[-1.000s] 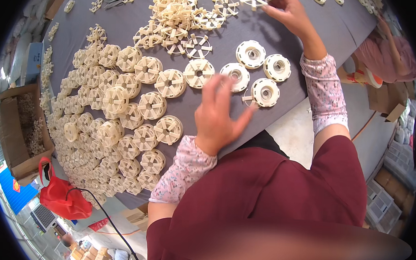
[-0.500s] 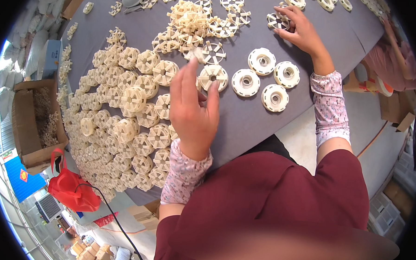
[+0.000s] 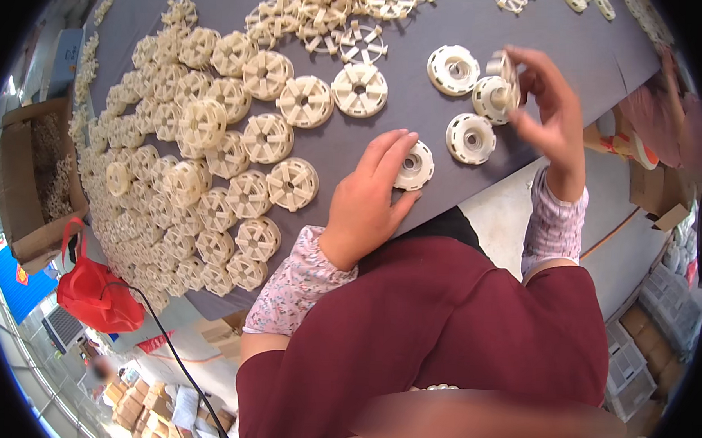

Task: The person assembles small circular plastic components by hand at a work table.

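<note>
My left hand [image 3: 371, 196] curls round a white round plastic hub [image 3: 416, 167] near the table's front edge, thumb and fingers at its rim. In my right hand [image 3: 553, 110] a pale disc [image 3: 505, 67] is held on edge between thumb and fingers, blurred by motion. Just below that disc lies another white hub [image 3: 492, 98], partly covered. Two more hubs rest close by, the far hub [image 3: 453, 69] and the near hub [image 3: 471, 138], each with a hole in its middle. Left of them lies a cream spoked wheel [image 3: 360, 89], apart from both hands.
Many cream wheels [image 3: 212, 178] crowd the left of the grey-covered table [image 3: 396, 80]. Loose spoked pieces [image 3: 321, 14] are heaped at the back. Beyond the table's left edge are a red bag [image 3: 101, 298] and an open carton [image 3: 27, 197]. Another person's arm [image 3: 670, 92] shows at far right.
My left hand has moved right and nearer, from beside the spoked wheel onto a hub. My right hand has come nearer from the far right with a disc, now tilted. The view has shifted.
</note>
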`<state>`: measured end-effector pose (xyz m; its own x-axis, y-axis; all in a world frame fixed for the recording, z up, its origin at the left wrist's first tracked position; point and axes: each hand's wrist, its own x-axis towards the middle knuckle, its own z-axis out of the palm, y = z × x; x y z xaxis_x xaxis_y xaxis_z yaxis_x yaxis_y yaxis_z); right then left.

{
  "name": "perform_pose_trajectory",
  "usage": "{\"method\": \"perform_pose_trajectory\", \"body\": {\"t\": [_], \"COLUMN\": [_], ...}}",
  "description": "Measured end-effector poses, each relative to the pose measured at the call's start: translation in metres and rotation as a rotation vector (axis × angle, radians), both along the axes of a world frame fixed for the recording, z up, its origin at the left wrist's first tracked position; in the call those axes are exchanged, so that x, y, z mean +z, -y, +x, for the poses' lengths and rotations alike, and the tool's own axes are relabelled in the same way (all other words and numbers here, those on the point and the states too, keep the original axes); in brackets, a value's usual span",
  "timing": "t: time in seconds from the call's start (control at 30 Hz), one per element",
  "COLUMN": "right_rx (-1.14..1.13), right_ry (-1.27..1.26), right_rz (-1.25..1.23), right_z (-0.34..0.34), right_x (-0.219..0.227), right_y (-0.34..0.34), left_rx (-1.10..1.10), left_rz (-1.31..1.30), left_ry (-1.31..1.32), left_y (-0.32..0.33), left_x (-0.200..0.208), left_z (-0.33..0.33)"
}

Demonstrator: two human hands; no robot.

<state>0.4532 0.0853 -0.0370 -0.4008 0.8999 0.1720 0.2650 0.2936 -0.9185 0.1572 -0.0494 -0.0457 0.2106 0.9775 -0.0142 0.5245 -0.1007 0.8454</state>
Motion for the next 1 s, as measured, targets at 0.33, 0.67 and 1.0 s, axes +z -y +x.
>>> {"method": "perform_pose_trajectory", "body": {"t": [0.33, 0.67, 1.0], "right_rx": [0.143, 0.369, 0.343], "right_ry": [0.122, 0.262, 0.63], "right_rz": [-0.075, 0.104, 0.388], "right_z": [-0.037, -0.066, -0.082], "right_x": [0.015, 0.018, 0.017], "right_y": [0.074, 0.069, 0.071], "left_rx": [0.103, 0.162, 0.067], "left_rz": [-0.075, -0.186, -0.13], "left_ry": [0.132, 0.408, 0.288], "left_y": [0.008, 0.016, 0.007], "left_x": [-0.002, 0.001, -0.004], "left_z": [-0.007, -0.016, -0.018]}}
